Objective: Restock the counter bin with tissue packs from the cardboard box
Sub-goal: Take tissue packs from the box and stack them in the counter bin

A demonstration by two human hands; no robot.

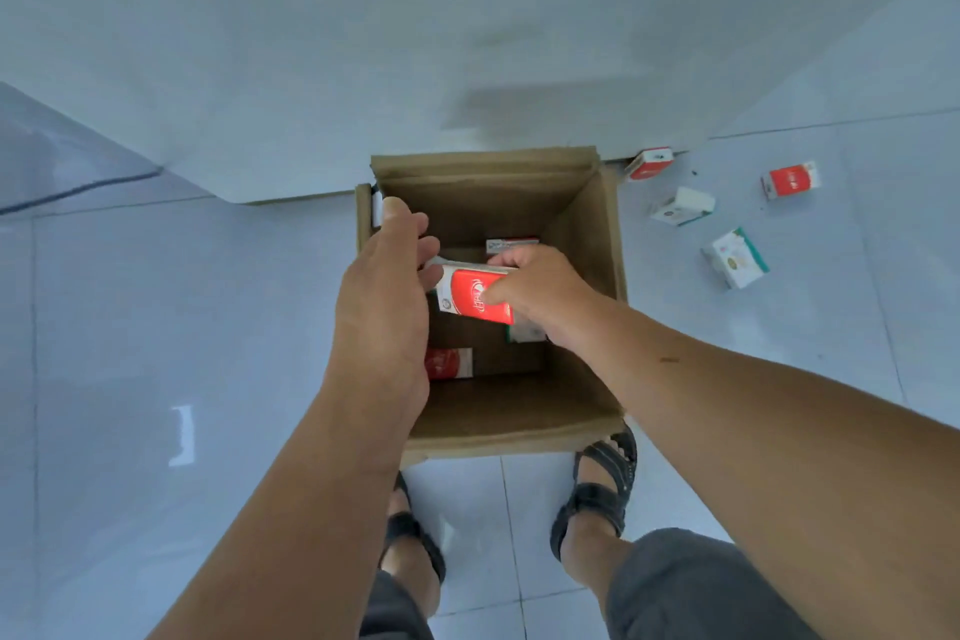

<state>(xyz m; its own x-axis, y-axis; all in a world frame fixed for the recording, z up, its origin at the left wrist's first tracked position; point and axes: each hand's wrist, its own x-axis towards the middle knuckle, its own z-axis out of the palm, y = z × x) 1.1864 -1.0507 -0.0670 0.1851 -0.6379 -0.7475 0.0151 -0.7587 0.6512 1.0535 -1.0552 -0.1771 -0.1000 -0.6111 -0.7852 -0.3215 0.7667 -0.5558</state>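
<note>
An open cardboard box (587, 244) stands on the floor in front of my feet. Over its mouth, my right hand (540, 291) is shut on a red and white tissue pack (470, 296). My left hand (384, 296) hovers beside the pack's left end with its fingers apart, touching or nearly touching it. Inside the box lie another red pack (449, 363) at the bottom left, a pack (511, 244) at the far side, and one (525, 333) partly hidden under my right hand. The counter bin is not in view.
Several tissue packs lie loose on the tiled floor right of the box: two red ones (649, 164) (789, 179) and two white and green ones (683, 207) (735, 257). A white counter wall (311, 68) rises behind the box. My sandalled feet (602, 483) stand at the box's near edge.
</note>
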